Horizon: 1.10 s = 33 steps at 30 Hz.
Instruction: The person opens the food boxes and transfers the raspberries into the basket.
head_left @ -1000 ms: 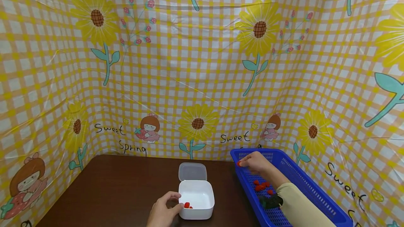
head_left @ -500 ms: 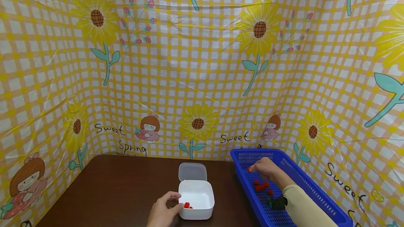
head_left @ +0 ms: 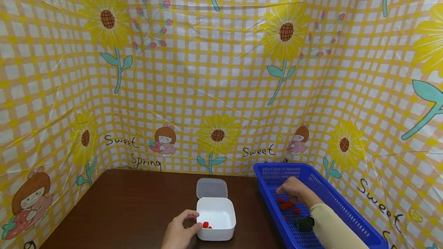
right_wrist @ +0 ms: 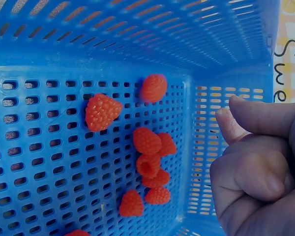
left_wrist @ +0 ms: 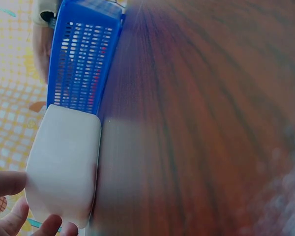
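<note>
A white plastic box (head_left: 226,233) stands with its top uncovered, red raspberries (head_left: 205,224) in its left front corner. My left hand (head_left: 180,229) holds the box at its left side, with thumb and fingertips against the wall; the left wrist view shows fingertips (left_wrist: 49,225) at the box's end. Inside the blue basket (head_left: 262,199), my right hand (head_left: 295,188) hovers near the far left, above the berries. Its fingers are curled, and in the right wrist view (right_wrist: 258,167) no berry shows at the fingertips. Several raspberries (right_wrist: 146,141) lie on the basket floor, a few apart from a cluster.
A translucent lid (head_left: 212,188) lies right behind the box. The basket's tall slotted walls surround the right hand, and a dark wrist device (head_left: 304,224) sits on the right forearm. Patterned cloth (head_left: 194,68) rises behind the brown table (head_left: 131,206).
My right hand moves from the basket's left rim inward, right and down. The raspberry pinched at its fingertips before no longer shows there. The left hand and box stay put.
</note>
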Available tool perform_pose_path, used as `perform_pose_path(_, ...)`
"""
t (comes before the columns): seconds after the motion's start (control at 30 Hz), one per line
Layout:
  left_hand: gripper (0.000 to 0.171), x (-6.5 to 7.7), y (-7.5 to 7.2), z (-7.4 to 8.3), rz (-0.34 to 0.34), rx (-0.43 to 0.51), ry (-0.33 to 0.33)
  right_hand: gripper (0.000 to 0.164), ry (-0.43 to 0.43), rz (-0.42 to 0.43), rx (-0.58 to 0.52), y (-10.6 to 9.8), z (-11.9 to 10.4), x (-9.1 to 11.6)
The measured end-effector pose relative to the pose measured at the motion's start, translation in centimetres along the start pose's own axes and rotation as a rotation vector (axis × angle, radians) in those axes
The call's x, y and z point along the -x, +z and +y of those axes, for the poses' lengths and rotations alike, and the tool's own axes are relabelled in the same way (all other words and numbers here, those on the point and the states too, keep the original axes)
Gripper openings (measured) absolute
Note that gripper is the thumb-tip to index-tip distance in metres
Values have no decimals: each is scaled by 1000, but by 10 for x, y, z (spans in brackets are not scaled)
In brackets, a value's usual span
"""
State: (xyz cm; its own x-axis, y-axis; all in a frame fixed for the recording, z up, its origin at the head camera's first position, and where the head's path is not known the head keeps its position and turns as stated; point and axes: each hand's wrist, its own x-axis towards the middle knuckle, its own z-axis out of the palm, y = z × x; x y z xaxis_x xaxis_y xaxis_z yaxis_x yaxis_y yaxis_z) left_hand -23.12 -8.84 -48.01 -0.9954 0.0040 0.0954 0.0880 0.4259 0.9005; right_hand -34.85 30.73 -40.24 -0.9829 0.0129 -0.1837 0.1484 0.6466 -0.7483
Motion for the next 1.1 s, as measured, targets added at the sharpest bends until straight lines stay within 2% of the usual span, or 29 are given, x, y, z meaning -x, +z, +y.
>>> perform_pose_path(0.07,27,0,0,0,3,-2,4,38,-7,7,13,0,-2,2)
perform_pose_path(0.13,28,0,0,0,6,3,4,25,-17,19,28,-1,-6,4)
perform_pose_path(0.23,28,0,0,-1,0,10,-3,16,-48,10,45,-1,-15,6)
perform_pose_path(0.4,29,-1,0,-2,8,2,22,22,-85,-20,-50,2,-35,10)
perform_pose_path(0.5,28,-1,0,-2,8,5,23,16,-127,-51,-103,7,-48,16)
perform_pose_path(0.73,26,-1,1,-3,-11,15,-10,28,-176,-118,-159,29,-77,29)
perform_pose_path(1.1,27,-2,1,-4,1,2,4,21,-229,-258,-153,68,-100,39)
